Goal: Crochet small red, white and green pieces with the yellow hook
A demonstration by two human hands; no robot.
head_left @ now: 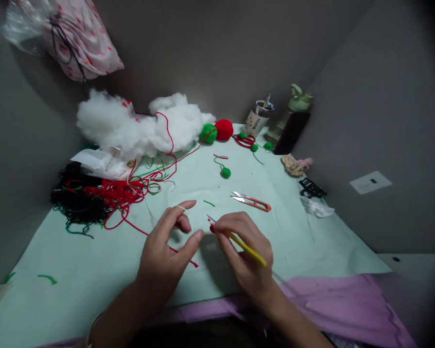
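My right hand (244,251) is closed around a yellow-handled crochet hook (247,248), whose metal tip carries a small bit of red yarn work (211,228). My left hand (166,251) hovers just to the left with fingers spread and curved; a thin strand lies over its index finger. A red yarn strand (145,232) runs from under the left hand to the tangled red yarn pile (112,193) at the left. Orange-handled thread snips (252,201) lie just beyond my right hand on the pale green table cover (94,270).
White stuffing (137,125) sits at the back left beside black yarn (76,193). A green yarn ball (208,133) and red yarn ball (224,129) lie at the back, near a cup of tools (258,118). Small green pompoms (225,172), a black clip (311,187) and purple cloth (333,299) are about.
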